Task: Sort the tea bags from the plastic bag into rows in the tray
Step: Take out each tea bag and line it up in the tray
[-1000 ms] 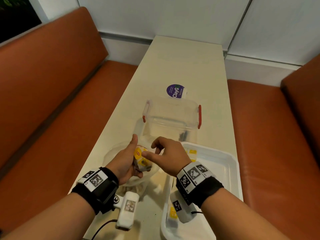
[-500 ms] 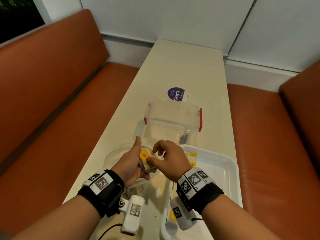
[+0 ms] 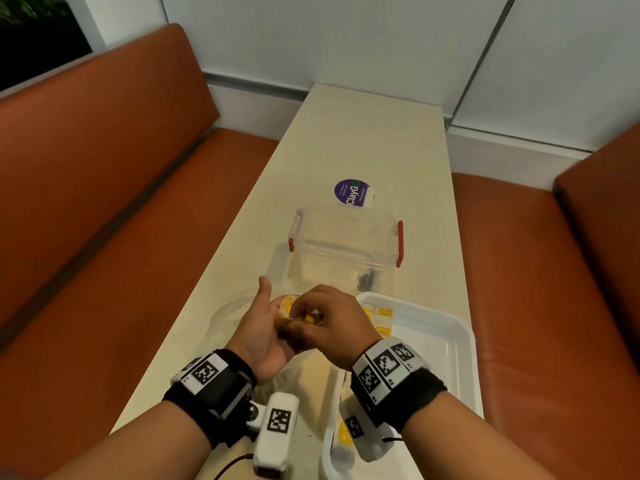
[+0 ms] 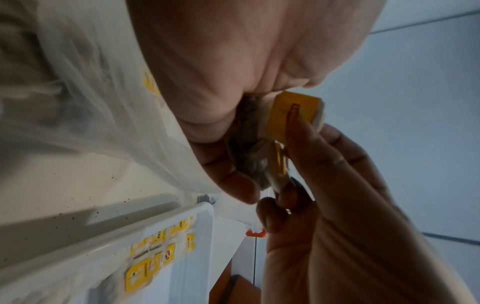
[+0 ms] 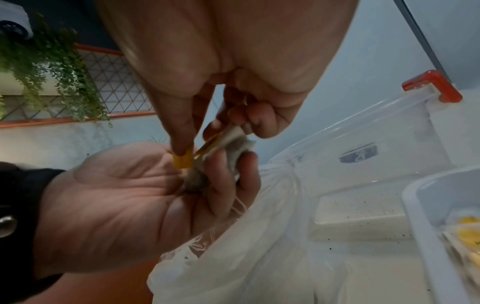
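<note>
Cupping a small clump of tea bags (image 5: 207, 164) in the left hand (image 3: 266, 327) just beside the tray (image 3: 460, 344), pinching one free with the right hand (image 3: 332, 323), several bags already lying inside the tray, more waiting.
</note>
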`<move>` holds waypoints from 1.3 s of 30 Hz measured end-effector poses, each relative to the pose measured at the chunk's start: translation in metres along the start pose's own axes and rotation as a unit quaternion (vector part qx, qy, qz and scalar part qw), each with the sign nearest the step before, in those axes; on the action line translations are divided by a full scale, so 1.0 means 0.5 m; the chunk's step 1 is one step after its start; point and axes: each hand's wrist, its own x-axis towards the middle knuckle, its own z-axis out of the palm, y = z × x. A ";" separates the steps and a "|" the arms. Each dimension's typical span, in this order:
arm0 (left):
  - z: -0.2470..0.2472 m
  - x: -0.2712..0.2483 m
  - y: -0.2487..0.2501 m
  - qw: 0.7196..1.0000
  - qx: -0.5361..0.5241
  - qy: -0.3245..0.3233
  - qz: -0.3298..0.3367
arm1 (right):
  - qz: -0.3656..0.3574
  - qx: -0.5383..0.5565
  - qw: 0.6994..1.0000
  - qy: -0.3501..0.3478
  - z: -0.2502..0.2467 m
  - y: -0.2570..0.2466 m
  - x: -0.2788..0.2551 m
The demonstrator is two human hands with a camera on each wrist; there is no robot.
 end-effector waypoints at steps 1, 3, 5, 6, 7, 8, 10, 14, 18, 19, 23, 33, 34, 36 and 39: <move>-0.002 -0.001 0.001 1.000 -0.008 0.004 0.001 | -0.009 0.003 1.000 -0.008 -0.003 0.000 -0.002; -0.004 -0.003 0.003 1.000 -0.014 0.001 0.004 | -0.020 0.005 0.999 -0.026 -0.011 0.000 -0.007; -0.008 -0.003 0.002 1.000 -0.015 -0.009 0.002 | -0.024 0.007 0.999 -0.042 -0.017 -0.001 -0.009; -0.009 -0.004 0.002 1.000 -0.016 -0.013 0.001 | -0.024 0.005 0.998 -0.050 -0.020 -0.002 -0.011; -0.013 -0.003 0.001 1.000 -0.018 -0.014 -0.004 | -0.023 0.003 0.998 -0.057 -0.022 -0.004 -0.014; -0.014 -0.004 0.002 1.000 -0.022 -0.016 -0.011 | -0.023 0.002 0.998 -0.064 -0.023 -0.004 -0.016; -0.017 -0.005 0.002 0.999 -0.041 -0.020 -0.015 | -0.027 0.010 0.997 -0.074 -0.024 -0.002 -0.019; -0.023 -0.007 0.003 0.998 -0.063 -0.005 -0.003 | -0.033 0.032 0.996 -0.083 -0.028 0.006 -0.024; -0.041 0.008 0.007 0.999 -0.019 0.028 0.040 | -0.019 0.125 0.990 -0.064 -0.036 0.006 -0.025; -0.042 0.009 0.012 0.997 -0.001 0.042 0.067 | -0.016 0.145 0.988 -0.050 -0.040 0.009 -0.023; -0.047 -0.008 0.044 0.981 0.105 0.003 0.165 | -0.001 0.143 0.990 -0.010 -0.063 0.031 -0.014; 0.025 -0.032 0.056 0.860 0.466 -0.043 0.203 | 0.006 0.189 0.980 0.062 -0.091 0.054 -0.014; 0.031 -0.030 0.052 0.858 0.467 -0.042 0.209 | 0.010 0.189 0.980 0.064 -0.093 0.059 -0.017; 0.039 -0.027 0.047 0.858 0.467 -0.040 0.207 | 0.022 0.175 0.982 0.061 -0.095 0.072 -0.023; 0.041 -0.023 0.039 0.858 0.471 -0.053 0.200 | 0.058 0.164 0.983 0.062 -0.102 0.104 -0.033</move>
